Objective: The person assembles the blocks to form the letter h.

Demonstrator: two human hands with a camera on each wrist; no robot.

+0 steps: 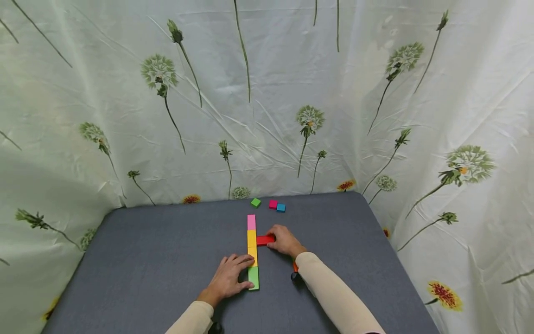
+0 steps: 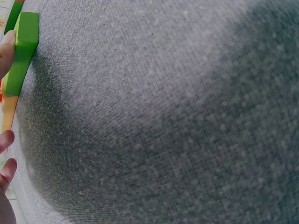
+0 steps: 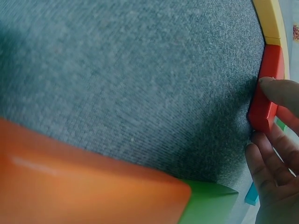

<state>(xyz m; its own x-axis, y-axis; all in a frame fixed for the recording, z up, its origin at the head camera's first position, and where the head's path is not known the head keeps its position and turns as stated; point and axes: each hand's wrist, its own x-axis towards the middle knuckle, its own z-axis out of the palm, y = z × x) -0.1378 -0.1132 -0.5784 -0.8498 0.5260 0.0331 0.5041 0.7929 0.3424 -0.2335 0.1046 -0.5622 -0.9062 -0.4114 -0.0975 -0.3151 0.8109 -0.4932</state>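
A straight row of flat blocks lies on the grey cloth: a pink block [image 1: 251, 221] at the far end, two yellow blocks [image 1: 251, 238], then a light green block [image 1: 253, 274] nearest me. Against the row's right side sits a red block [image 1: 263, 240], set crosswise. My right hand [image 1: 285, 241] pinches its outer end between thumb and fingers; the right wrist view shows the thumb on the red block [image 3: 266, 102]. Spread along the row's left side, my left hand [image 1: 227, 277] touches the green block [image 2: 23, 60] with its thumb, its fingers extending to the nearer yellow block.
At the table's back lie a small green block [image 1: 256, 202], a crimson block [image 1: 273, 204] and a blue block [image 1: 281, 208]. Partly under my right forearm are an orange block [image 3: 93, 177] and a green block [image 3: 210, 200]. A floral curtain [image 1: 267, 116] hangs behind the table.
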